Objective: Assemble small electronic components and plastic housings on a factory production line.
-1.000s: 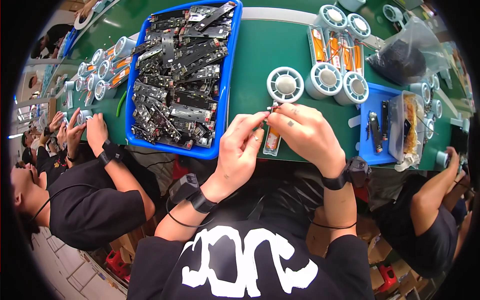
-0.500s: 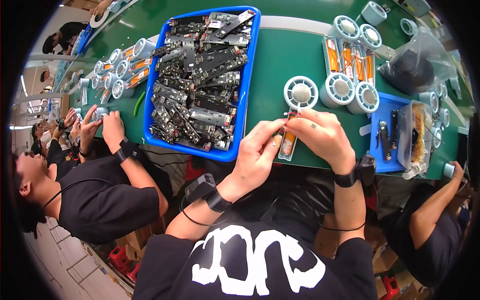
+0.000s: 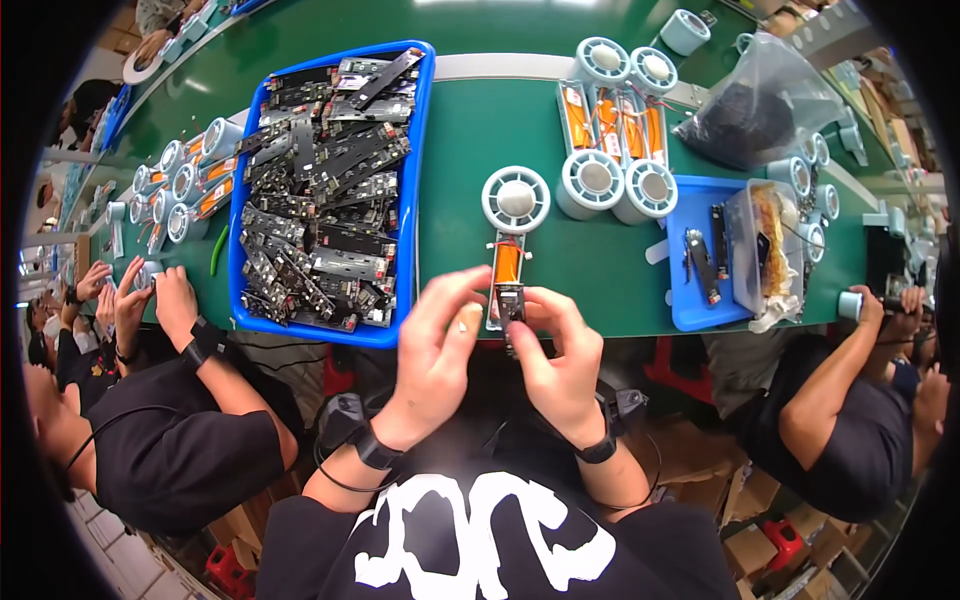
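A light-blue fan housing (image 3: 516, 200) with a round, ribbed head lies on the green table in front of me. Its narrow handle points toward me and holds an orange battery (image 3: 507, 264), with thin wires near the top. My right hand (image 3: 562, 350) pinches a black circuit board (image 3: 511, 303) between thumb and fingers, over the near end of the handle. On the handle's left side is my left hand (image 3: 438, 350), thumb and index finger apart, with nothing visible between them. Its fingertips are close to the handle; whether they touch it I cannot tell.
To the left stands a blue tray (image 3: 405, 255) heaped with circuit boards. Several fan housings with batteries (image 3: 592, 185) lie beyond at the right, near a clear bag (image 3: 760, 105) of dark material and a smaller blue tray (image 3: 690, 312). Co-workers sit on both sides.
Both hands were pinched together over the battery and wires. Now they are apart, and a black circuit board is in my right hand at the handle. The whole view has shifted.
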The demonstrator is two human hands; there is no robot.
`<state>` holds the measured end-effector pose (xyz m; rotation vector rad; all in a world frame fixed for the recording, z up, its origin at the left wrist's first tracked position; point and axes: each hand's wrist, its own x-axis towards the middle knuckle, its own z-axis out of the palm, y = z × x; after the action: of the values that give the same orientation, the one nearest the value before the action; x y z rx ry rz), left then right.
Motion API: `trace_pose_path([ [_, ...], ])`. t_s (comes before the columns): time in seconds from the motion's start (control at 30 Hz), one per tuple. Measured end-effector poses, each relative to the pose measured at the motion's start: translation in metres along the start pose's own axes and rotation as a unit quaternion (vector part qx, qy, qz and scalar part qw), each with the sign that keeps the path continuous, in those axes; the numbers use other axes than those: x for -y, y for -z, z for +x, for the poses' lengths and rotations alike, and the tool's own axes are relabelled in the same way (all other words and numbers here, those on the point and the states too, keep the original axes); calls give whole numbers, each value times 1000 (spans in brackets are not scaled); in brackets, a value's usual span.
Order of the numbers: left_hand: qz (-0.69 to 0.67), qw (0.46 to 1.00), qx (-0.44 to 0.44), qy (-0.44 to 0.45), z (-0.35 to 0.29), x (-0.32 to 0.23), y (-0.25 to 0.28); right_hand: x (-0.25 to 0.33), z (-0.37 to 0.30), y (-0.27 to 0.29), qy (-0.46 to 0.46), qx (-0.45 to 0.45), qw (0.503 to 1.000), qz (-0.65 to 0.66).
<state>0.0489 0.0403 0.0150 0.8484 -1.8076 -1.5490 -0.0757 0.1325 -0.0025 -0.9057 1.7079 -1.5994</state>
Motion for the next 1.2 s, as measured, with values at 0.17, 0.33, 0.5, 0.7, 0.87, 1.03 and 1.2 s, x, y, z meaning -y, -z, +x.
trace_pose_path([
  [0.17,79,993,-81,28,26,1,-7,0,10,25,-93,9,986,138],
  [0.33,74,993,-96,-2,44,14,-14,1,9,33,-83,-3,989,119],
  [0.5,155,985,-77,-19,39,1,-8,0,6,24,-14,23,999,-30],
  [0.7,259,945,-73,-186,54,-9,-8,1,11,17,152,15,967,-203],
  [0.87,16,998,-41,-35,67,-4,-7,1,13,11,200,-13,959,-199],
  [1.03,-105,992,-65,22,59,9,-11,-6,17,16,97,-16,993,-65],
  [1.2,-90,994,-49,-32,52,16,-10,-11,18,27,-84,19,987,135],
])
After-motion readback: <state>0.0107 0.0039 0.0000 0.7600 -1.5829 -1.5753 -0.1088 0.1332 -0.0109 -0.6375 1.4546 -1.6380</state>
